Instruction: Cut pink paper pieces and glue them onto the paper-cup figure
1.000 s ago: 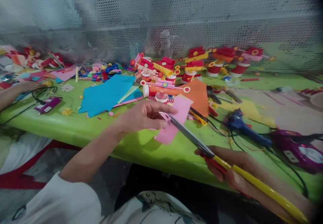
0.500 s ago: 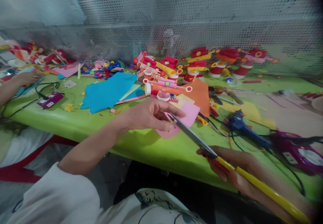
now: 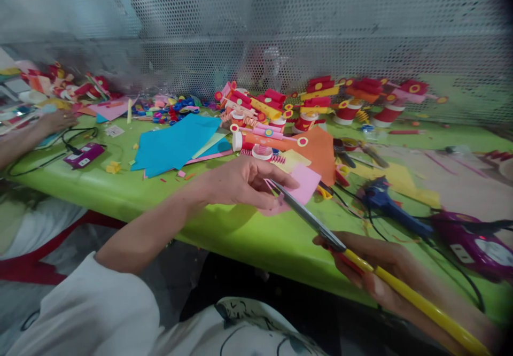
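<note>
My left hand point(image 3: 236, 185) pinches a piece of pink paper point(image 3: 306, 182) between thumb and fingers, above the front part of the green table. A pair of scissors point(image 3: 306, 214) with long grey blades and a yellow and red handle lies in the grip of my right hand point(image 3: 372, 270). The blade tips meet the paper right beside my left fingertips. My left fingers cover part of the paper, so the cut edge is hard to make out. Just behind it stands a paper model point(image 3: 264, 139) with an orange tube and pink rolls.
Blue sheets point(image 3: 176, 142) and an orange sheet point(image 3: 320, 153) lie on the green table point(image 3: 160, 195). More paper models point(image 3: 316, 99) line the back. On the right are a blue glue gun point(image 3: 395, 206), cords and a purple power strip point(image 3: 473, 244). A co-worker's hand point(image 3: 56, 121) is at far left.
The view has shifted slightly. The pink paper's lower corner has risen a little beneath my left hand. Both hands keep their grips, and the scissors stay at the paper.
</note>
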`<action>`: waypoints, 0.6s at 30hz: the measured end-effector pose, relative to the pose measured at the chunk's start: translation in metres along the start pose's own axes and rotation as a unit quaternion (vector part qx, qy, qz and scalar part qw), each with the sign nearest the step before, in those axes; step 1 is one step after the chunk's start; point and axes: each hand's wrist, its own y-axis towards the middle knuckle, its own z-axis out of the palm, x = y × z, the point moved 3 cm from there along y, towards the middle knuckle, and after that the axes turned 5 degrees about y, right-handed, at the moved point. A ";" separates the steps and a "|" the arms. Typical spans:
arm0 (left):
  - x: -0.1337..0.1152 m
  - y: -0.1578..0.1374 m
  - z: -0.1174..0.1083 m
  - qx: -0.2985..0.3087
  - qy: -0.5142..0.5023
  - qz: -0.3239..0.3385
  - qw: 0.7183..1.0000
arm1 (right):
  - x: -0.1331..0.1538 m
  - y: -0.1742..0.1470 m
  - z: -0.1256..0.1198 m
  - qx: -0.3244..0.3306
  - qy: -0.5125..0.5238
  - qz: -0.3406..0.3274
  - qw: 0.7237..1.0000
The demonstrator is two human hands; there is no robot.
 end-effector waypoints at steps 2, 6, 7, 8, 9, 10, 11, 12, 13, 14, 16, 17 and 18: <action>0.001 -0.001 -0.001 0.008 0.004 -0.004 1.000 | -0.001 0.000 0.001 0.021 0.019 0.008 1.000; 0.004 -0.002 -0.002 0.013 0.010 -0.009 1.000 | 0.000 -0.001 0.000 0.042 0.022 0.005 0.999; 0.004 -0.002 -0.003 0.011 0.012 -0.010 1.000 | 0.000 -0.001 0.000 0.047 0.018 0.007 0.999; 0.004 -0.002 -0.003 0.010 0.015 -0.012 1.000 | 0.000 -0.001 0.000 0.051 0.016 0.011 0.999; 0.005 -0.002 -0.003 0.009 0.017 -0.013 1.000 | -0.002 -0.002 0.000 0.052 0.015 0.017 0.998; 0.005 -0.002 -0.003 0.007 0.019 -0.014 1.000 | -0.003 -0.002 -0.001 0.052 0.017 0.023 0.998; 0.005 -0.002 -0.003 0.006 0.021 -0.015 1.000 | -0.005 -0.003 -0.001 0.050 0.021 0.028 0.998; 0.004 -0.002 -0.003 0.007 0.021 -0.016 1.000 | -0.007 -0.003 -0.001 0.052 0.024 0.033 0.998; 0.004 -0.002 -0.003 0.008 0.021 -0.018 1.000 | -0.009 -0.004 -0.001 0.060 0.027 0.038 0.997; 0.004 -0.002 -0.003 0.008 0.023 -0.018 1.000 | -0.010 -0.005 0.000 0.068 0.028 0.044 0.996; 0.003 -0.002 -0.003 0.010 0.027 -0.017 0.999 | -0.013 -0.006 0.000 0.082 0.028 0.048 0.995; 0.002 -0.002 -0.003 0.011 0.029 -0.016 0.999 | -0.013 -0.006 0.000 0.084 0.030 0.045 0.995; 0.002 -0.002 -0.003 0.011 0.031 -0.014 0.999 | -0.014 -0.006 0.001 0.086 0.032 0.041 0.995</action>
